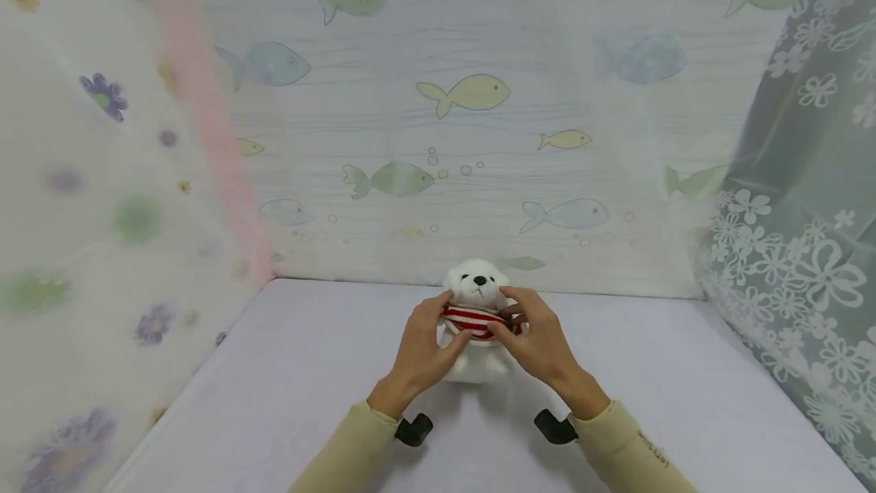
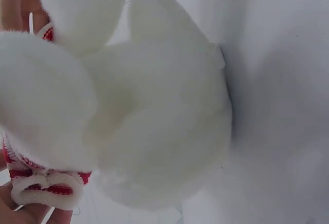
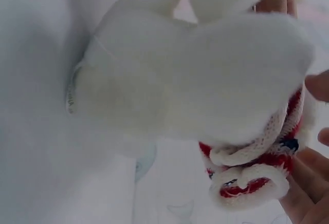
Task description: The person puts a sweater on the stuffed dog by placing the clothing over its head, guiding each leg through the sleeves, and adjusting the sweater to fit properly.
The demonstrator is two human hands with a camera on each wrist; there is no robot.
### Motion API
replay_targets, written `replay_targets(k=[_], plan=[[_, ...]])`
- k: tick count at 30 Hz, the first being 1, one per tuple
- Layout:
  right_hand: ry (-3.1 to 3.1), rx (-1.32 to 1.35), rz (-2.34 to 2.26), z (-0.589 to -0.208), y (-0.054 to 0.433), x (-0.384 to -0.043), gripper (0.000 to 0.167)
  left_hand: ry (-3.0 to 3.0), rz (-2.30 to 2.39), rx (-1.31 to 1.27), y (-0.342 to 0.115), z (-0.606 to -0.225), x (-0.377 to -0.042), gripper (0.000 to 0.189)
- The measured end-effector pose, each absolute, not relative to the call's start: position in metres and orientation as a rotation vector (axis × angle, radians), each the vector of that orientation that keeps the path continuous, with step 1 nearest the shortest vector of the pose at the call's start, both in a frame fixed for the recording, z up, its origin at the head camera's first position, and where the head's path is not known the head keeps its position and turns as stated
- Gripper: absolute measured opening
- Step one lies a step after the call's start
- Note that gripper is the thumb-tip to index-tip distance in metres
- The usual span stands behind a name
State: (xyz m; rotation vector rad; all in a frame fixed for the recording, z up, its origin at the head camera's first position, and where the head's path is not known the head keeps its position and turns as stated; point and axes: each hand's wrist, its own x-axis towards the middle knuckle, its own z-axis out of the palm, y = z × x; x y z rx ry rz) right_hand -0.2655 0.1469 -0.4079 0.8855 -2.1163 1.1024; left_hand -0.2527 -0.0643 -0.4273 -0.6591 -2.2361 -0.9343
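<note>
A white plush toy (image 1: 477, 366) with a black nose sits upright on the table, facing the head camera. It wears a red-and-white striped knit sweater (image 1: 472, 316). On its left side in the head view, my left hand (image 1: 423, 339) holds the upper body, thumb low on the sweater and fingers up by the cheek. My right hand (image 1: 545, 339) grips the opposite side, its thumb on the sweater front. Both wrist views are filled by the toy's white belly and legs (image 2: 159, 106). Fingers show behind the loose sweater cuff (image 3: 252, 187) in the right wrist view.
The toy's base rests on a white-covered table (image 1: 308, 371). A fish-printed curtain (image 1: 472, 173) hangs behind it, with a flower-printed sheet (image 1: 123, 227) on the left and a grey lace-patterned curtain (image 1: 801, 196) on the right. Black wrist mounts (image 1: 414, 430) stick out near both sleeves.
</note>
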Motion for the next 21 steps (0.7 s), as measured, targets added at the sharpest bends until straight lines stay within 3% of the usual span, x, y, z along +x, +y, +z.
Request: replay_targets(k=[8,13,21], plan=[[-2.21,0.887,0.945,-0.413,0.143,-0.257,0.056,-2.236,-0.927,-0.495,-0.068,-0.428,-0.249,0.066],[-2.117,0.897,0.936,-0.416,0.139,-0.257,0.045,-2.156,-0.85,-0.277,-0.064,-0.428,-0.246,0.064],[-2.012,1.101,0.98,-0.42,0.132,-0.254,0.038,-2.158,-0.957,-0.194,-0.059,-0.432,-0.246,0.065]])
